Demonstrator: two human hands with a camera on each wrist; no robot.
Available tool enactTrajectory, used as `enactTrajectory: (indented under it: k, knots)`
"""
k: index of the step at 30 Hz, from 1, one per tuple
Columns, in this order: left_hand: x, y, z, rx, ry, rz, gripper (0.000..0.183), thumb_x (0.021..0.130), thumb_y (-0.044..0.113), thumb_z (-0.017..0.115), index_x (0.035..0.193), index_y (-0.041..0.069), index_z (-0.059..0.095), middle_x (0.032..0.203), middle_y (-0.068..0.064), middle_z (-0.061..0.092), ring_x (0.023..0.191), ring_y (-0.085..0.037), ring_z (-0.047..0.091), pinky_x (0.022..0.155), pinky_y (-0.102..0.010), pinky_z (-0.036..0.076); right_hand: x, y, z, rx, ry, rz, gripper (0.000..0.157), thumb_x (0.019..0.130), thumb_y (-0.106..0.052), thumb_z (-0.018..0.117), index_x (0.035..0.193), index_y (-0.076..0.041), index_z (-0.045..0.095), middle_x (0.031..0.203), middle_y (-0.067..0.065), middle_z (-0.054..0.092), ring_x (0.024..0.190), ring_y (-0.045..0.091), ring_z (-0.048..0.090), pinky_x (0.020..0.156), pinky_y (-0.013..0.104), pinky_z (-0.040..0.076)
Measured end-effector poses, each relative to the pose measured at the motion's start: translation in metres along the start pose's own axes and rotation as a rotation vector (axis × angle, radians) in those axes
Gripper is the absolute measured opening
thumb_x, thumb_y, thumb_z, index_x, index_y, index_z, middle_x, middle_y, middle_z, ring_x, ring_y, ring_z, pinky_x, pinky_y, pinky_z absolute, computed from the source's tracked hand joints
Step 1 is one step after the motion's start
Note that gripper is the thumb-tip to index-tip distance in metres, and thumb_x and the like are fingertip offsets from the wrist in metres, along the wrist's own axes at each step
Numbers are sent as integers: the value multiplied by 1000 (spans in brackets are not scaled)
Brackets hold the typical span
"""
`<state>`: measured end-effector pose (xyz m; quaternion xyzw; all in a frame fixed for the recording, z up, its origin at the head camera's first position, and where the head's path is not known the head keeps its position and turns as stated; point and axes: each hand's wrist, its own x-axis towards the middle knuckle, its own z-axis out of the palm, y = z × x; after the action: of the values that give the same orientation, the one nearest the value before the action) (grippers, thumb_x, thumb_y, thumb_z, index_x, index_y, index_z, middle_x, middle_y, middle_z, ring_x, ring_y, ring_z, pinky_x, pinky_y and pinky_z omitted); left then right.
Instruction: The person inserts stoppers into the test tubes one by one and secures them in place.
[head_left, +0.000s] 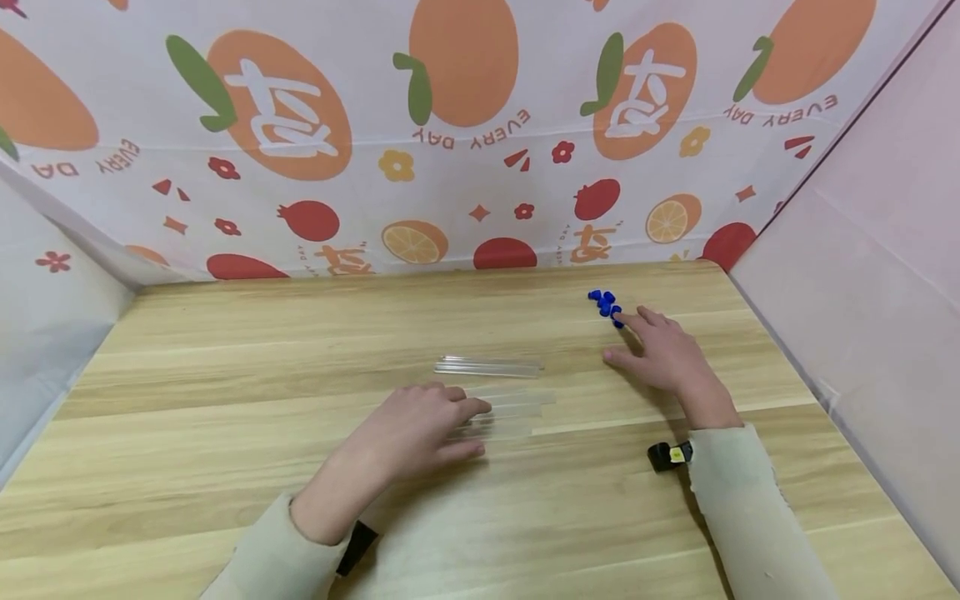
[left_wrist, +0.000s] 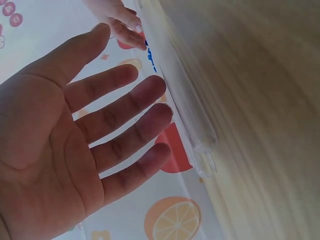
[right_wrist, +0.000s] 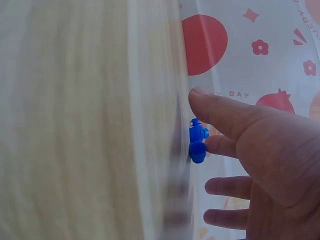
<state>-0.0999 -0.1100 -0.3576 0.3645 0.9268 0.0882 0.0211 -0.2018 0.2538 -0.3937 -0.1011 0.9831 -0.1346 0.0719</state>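
Observation:
My right hand point(head_left: 663, 354) reaches to the far right of the table, its index fingertip at a small cluster of blue caps point(head_left: 606, 304). In the right wrist view those blue caps point(right_wrist: 198, 145) lie by the index finger, with the thumb apart from them. My left hand point(head_left: 420, 425) hovers with spread, relaxed fingers over several translucent tubes point(head_left: 513, 408), partly hiding them. Just beyond lies a group of clear, thin tubes point(head_left: 487, 367) side by side. A rounded tube end point(left_wrist: 205, 142) shows in the left wrist view, and the left palm holds nothing.
The wooden table point(head_left: 225, 375) meets a fruit-printed curtain point(head_left: 465, 192) at its back edge. Pale side panels point(head_left: 855, 333) stand along the left and right. Black wrist-camera mounts point(head_left: 663, 457) stick out beside both sleeves.

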Motion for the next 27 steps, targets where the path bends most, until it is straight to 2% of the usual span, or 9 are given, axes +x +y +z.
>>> enactTrajectory:
  k: [6,16,22,27]
  knots:
    - [2,1,2,-2,-13,2,32,91,43,71,113,20,73,96,3,70,81,-17,66,72,-39,56,2,1,0,2,5,-7,73,94,-53,61,152,-13,42,159,27,26,143,52,24,110,72,26]
    - [2,5,5,-7,-25,32,26,87,35,76,107,19,72,88,6,66,76,-14,63,67,-37,54,1,4,2,24,18,-5,64,97,-43,62,148,-8,47,151,24,40,135,48,38,109,66,34]
    - [1,5,5,-4,-25,30,23,84,24,80,105,20,72,88,5,65,78,-15,64,67,-37,54,-1,6,0,18,34,-22,54,98,-34,62,144,-7,52,144,24,47,131,46,44,107,64,38]
    - [0,5,8,22,17,27,21,85,10,77,103,20,74,89,4,67,79,-19,67,64,-37,56,1,7,-1,33,103,-21,41,97,-24,65,135,-9,60,129,21,59,116,39,57,98,60,47]
